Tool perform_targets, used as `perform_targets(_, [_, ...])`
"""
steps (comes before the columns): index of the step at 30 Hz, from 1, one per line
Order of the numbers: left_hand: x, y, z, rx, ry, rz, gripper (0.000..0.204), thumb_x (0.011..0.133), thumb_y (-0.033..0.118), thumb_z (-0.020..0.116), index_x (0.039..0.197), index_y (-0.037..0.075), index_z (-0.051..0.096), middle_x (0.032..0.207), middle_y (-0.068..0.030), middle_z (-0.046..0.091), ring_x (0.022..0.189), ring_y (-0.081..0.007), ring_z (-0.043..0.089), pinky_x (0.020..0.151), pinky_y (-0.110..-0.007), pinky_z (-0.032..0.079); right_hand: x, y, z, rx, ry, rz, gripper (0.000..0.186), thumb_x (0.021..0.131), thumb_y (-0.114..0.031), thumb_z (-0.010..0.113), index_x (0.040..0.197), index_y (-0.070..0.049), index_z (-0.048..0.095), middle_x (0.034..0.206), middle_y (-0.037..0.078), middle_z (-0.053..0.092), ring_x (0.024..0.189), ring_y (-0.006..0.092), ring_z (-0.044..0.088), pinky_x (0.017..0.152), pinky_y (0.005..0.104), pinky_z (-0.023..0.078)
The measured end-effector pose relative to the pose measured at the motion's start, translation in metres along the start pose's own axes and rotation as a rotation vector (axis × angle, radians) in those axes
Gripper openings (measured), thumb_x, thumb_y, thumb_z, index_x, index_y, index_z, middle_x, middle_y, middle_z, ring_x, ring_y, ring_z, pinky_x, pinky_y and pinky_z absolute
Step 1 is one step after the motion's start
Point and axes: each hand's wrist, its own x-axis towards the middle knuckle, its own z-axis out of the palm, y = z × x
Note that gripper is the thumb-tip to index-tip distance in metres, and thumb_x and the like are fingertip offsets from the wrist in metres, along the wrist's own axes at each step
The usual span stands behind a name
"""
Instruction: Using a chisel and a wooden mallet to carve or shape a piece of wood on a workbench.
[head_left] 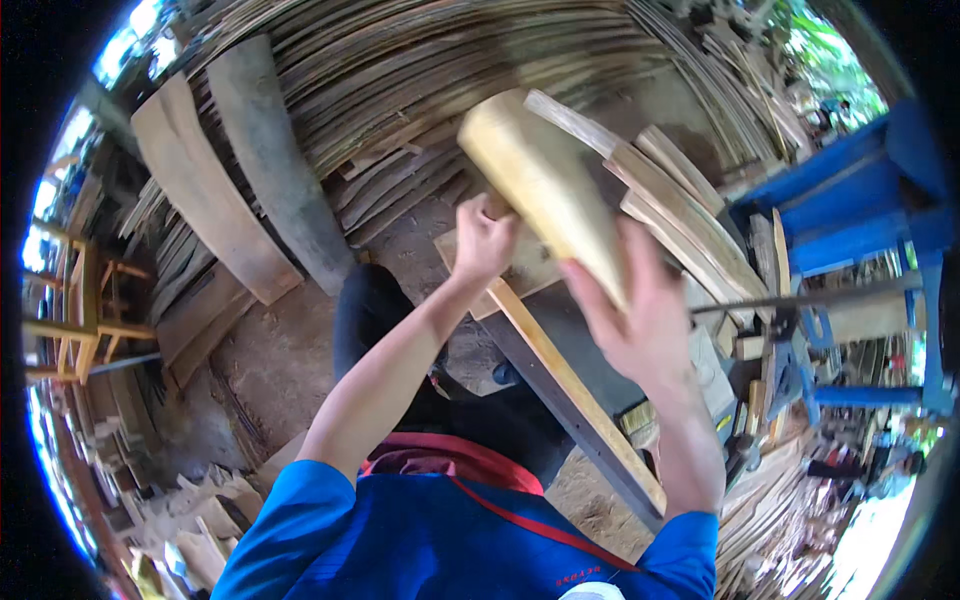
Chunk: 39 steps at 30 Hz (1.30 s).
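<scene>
In the head view, up at chest height over a dirt workshop floor, both hands are on one pale wooden slat (545,185), tilted with its far end toward the stacked wood. The left hand (483,240) is curled shut around the slat's lower edge, knuckles up. The right hand (640,310) has its fingers spread flat against the slat's underside and near face, propping rather than clenching, though whether the thumb wraps behind I can't tell. The slat looks stiff and dry, light enough to be lifted clear like this, smooth on its broad face and so a bit slippery; the edges near its lower end, where the left hand grips, seem the sound place to take hold. Count: one slat in hand. One long batten (575,390) runs diagonally below the arms. Two thick planks (205,190) lean at the left. The bent strips (420,60) piled behind are too many to number. One blue frame (860,190) stands at the right.
</scene>
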Motion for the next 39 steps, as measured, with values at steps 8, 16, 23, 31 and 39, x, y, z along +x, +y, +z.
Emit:
perform_targets(8, [-0.013, 0.009, 0.004, 0.135, -0.114, -0.081, 0.02, 0.076, 0.011, 0.066, 0.07, -0.001, 0.052, 0.058, -0.0001, 0.043, 0.06, -0.006, 0.039, 0.051, -0.028, 0.036, -0.008, 0.0, -0.007, -0.011, 0.116, 0.103, 0.053, 0.09, -0.029, 0.062, 0.127, 0.006, 0.045, 0.108, 0.026, 0.059, 0.086, 0.0306, 0.064, 0.065, 0.0367, 0.052])
perform_targets(16, [-0.014, 0.016, 0.005, 0.106, -0.157, -0.034, 0.025, 0.082, 0.013, 0.068, 0.067, 0.0, 0.053, 0.059, 0.0034, 0.049, 0.058, -0.0039, 0.041, 0.051, -0.026, 0.035, 0.003, -0.011, -0.012, 0.085, 0.336, -0.074, 0.052, 0.089, -0.023, 0.066, 0.125, 0.007, 0.042, 0.092, 0.021, 0.064, 0.078, 0.0276, 0.069, 0.067, 0.037, 0.054])
perform_targets(23, [-0.014, 0.011, 0.003, 0.058, -0.146, -0.013, 0.023, 0.081, 0.01, 0.069, 0.068, 0.0, 0.053, 0.059, 0.0036, 0.048, 0.058, -0.004, 0.041, 0.051, -0.026, 0.035, 0.008, -0.016, -0.012, 0.057, 0.218, -0.025, 0.044, 0.088, -0.02, 0.067, 0.119, 0.005, 0.049, 0.089, 0.019, 0.067, 0.077, 0.0273, 0.07, 0.063, 0.0339, 0.056])
perform_targets(31, [-0.015, 0.018, 0.0, 0.021, -0.109, -0.053, 0.019, 0.079, 0.009, 0.067, 0.07, -0.003, 0.054, 0.057, 0.0009, 0.049, 0.059, -0.0052, 0.043, 0.052, -0.027, 0.037, 0.003, -0.017, -0.013, -0.185, 0.088, -0.002, 0.045, 0.087, -0.027, 0.069, 0.115, 0.0, 0.048, 0.081, 0.02, 0.066, 0.07, 0.0303, 0.07, 0.055, 0.0361, 0.056])
perform_targets(39, [-0.021, 0.012, 0.005, 0.054, -0.12, 0.021, 0.026, 0.08, 0.011, 0.07, 0.066, -0.001, 0.051, 0.057, 0.0023, 0.045, 0.057, -0.005, 0.04, 0.051, -0.027, 0.035, 0.003, -0.027, -0.029, -0.035, 0.238, -0.008, 0.052, 0.084, -0.019, 0.07, 0.124, 0.005, 0.047, 0.101, 0.021, 0.064, 0.09, 0.0314, 0.069, 0.072, 0.0373, 0.055])
